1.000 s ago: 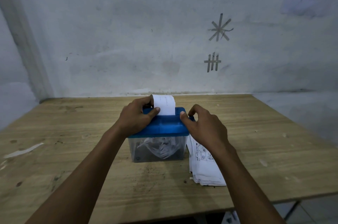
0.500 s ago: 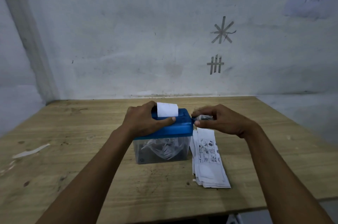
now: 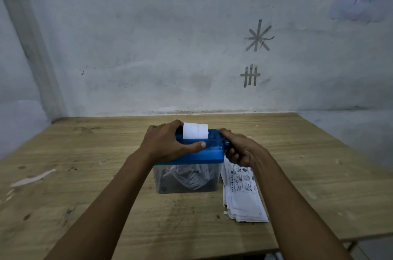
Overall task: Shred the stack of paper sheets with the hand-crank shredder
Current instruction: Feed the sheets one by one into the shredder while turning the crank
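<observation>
Paper stack (image 3: 242, 198) lay flat on the desk (image 3: 106, 174), touching the right side of the hand-crank shredder (image 3: 204, 159) and reaching toward the near edge. One sheet (image 3: 195, 130) stood upright in the slot of the blue lid (image 3: 213, 145), its upper part showing above. My left hand (image 3: 168, 145) clamped the lid, fingers curled over its far edge and thumb (image 3: 200, 144) lying along the top in front of the sheet. My right hand (image 3: 240, 152) was closed round the crank (image 3: 227, 143) on the shredder's right side, directly above the far end of the stack. I judged the sheets light, thin and limp, easy to crease or to lift several at once, and best taken by a short end and fed singly. The shredder looked like light plastic, its clear bin (image 3: 170, 183) holding strips, so it would probably skate or tip on the wood unless pressed down from above. The crank knob was small and called for a fingertip hold. The shredder sat near the desk's middle, well apart from every edge. The wall (image 3: 148, 47) ran along the far edge, and wood lay open to left and right, with a pale scrap (image 3: 32, 179) near the left edge. The tightest clearance was between my cranking knuckles and the stack beneath them.
</observation>
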Tool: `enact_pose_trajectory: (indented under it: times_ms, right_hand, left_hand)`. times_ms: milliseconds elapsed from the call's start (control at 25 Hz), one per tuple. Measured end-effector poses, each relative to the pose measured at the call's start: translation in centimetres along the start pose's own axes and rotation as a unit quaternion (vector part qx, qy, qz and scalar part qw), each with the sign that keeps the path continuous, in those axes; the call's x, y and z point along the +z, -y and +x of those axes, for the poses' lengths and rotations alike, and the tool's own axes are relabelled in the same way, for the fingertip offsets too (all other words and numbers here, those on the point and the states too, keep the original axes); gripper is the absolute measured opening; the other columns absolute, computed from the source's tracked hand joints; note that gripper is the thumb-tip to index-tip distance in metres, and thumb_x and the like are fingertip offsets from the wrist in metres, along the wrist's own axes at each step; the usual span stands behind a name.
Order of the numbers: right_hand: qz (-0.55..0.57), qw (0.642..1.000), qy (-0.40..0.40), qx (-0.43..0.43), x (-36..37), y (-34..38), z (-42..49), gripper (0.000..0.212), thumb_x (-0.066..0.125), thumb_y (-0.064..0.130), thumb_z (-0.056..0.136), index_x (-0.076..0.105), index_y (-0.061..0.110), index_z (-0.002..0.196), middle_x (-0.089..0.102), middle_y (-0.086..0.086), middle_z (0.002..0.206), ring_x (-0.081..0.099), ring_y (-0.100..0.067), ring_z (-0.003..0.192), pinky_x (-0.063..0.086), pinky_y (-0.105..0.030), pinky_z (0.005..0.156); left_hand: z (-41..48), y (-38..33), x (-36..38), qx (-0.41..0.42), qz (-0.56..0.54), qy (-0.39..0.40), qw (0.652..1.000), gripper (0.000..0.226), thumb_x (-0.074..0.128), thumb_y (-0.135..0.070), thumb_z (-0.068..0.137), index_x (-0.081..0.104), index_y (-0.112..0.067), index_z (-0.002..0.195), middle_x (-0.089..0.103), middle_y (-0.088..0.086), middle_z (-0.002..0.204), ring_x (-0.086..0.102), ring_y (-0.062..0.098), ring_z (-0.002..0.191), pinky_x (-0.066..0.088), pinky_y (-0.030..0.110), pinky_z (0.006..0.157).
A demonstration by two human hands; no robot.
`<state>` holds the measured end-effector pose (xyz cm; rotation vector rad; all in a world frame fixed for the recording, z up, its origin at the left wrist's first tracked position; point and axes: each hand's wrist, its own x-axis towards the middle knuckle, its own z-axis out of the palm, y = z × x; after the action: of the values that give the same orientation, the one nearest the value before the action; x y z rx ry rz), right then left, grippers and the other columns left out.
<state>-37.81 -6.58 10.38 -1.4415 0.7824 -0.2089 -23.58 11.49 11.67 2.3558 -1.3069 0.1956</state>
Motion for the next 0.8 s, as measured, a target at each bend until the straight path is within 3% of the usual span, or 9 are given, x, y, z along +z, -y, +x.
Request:
enact_pose_trajectory:
  times_ms: [120, 200, 280, 400, 520, 640, 800]
  right_hand:
    - [0.093, 0.993, 0.036, 0.055, 0.1, -0.9, 0.7, 0.03, 0.058, 0.037, 0.098, 0.054, 0.014, 0.079, 0.05, 0.0, 0.056, 0.037, -0.003, 0.035, 0.025, -0.012, 0.03]
    - [0.09, 0.996, 0.001, -0.017, 0.3, -1.6, 1.6, 0.017, 0.056, 0.023, 0.099, 0.055, 0.011, 0.087, 0.057, -0.01, 0.074, 0.048, -0.015, 0.05, 0.036, -0.021, 0.043]
    - [0.058, 0.987, -0.078, -0.126, 0.5, -2.5, 1.9, 0.017, 0.054, 0.015, 0.101, 0.06, 0.003, 0.091, 0.061, -0.018, 0.086, 0.051, -0.025, 0.064, 0.041, -0.032, 0.053]
    - [-0.063, 0.978, -0.129, -0.154, 0.8, -4.7, 0.7, 0.03, 0.047, 0.017, 0.105, 0.066, -0.006, 0.096, 0.057, -0.008, 0.063, 0.044, -0.014, 0.048, 0.034, -0.028, 0.046]
    - [-0.147, 0.968, -0.138, -0.153, 1.1, -6.6, -2.5, 0.041, 0.043, 0.03, 0.106, 0.066, 0.009, 0.081, 0.053, 0.006, 0.052, 0.042, -0.005, 0.044, 0.032, -0.025, 0.048]
    - [-0.233, 0.933, -0.148, -0.23, 0.5, -6.8, -6.5, 0.044, 0.043, 0.04, 0.105, 0.062, 0.014, 0.076, 0.054, 0.007, 0.052, 0.044, 0.0, 0.043, 0.035, -0.02, 0.048]
    - [-0.215, 0.912, -0.105, -0.334, -1.0, -4.0, -8.8, 0.008, 0.065, 0.032, 0.095, 0.065, 0.027, 0.101, 0.067, 0.008, 0.077, 0.06, 0.0, 0.062, 0.048, -0.018, 0.056]
  left_hand:
    - [-0.1, -0.1, -0.1, 0.015, 0.004, 0.004, 1.0, 0.105, 0.032, -0.103, 0.048, 0.055, -0.031, 0.12, 0.061, -0.016, 0.106, 0.058, 0.01, 0.091, 0.045, 0.038, 0.091]
    - [-0.2, -0.2, -0.1, 0.017, 0.011, 0.003, 1.0, 0.106, 0.034, -0.105, 0.046, 0.054, -0.032, 0.12, 0.058, -0.019, 0.104, 0.057, 0.009, 0.09, 0.044, 0.037, 0.091]
    - [-0.2, -0.3, -0.1, 0.011, 0.014, 0.003, 1.0, 0.107, 0.034, -0.106, 0.045, 0.053, -0.032, 0.12, 0.058, -0.018, 0.104, 0.056, 0.009, 0.088, 0.046, 0.038, 0.092]
    - [-0.3, -0.5, -0.1, -0.009, 0.016, 0.0, 1.0, 0.108, 0.033, -0.107, 0.043, 0.053, -0.032, 0.118, 0.056, -0.02, 0.102, 0.056, 0.009, 0.088, 0.045, 0.04, 0.094]
    - [-0.4, -0.7, -0.1, -0.015, 0.02, 0.003, 1.0, 0.109, 0.031, -0.107, 0.042, 0.052, -0.032, 0.118, 0.056, -0.019, 0.103, 0.055, 0.01, 0.09, 0.042, 0.039, 0.095]
    - [-0.3, -0.6, -0.2, -0.002, 0.03, 0.013, 0.999, 0.107, 0.035, -0.105, 0.046, 0.052, -0.03, 0.119, 0.058, -0.016, 0.105, 0.057, 0.01, 0.091, 0.041, 0.038, 0.094]
    - [-0.2, -0.5, -0.2, 0.025, 0.035, 0.019, 0.999, 0.097, 0.041, -0.101, 0.052, 0.051, -0.029, 0.117, 0.056, -0.017, 0.102, 0.055, 0.009, 0.088, 0.038, 0.034, 0.088]
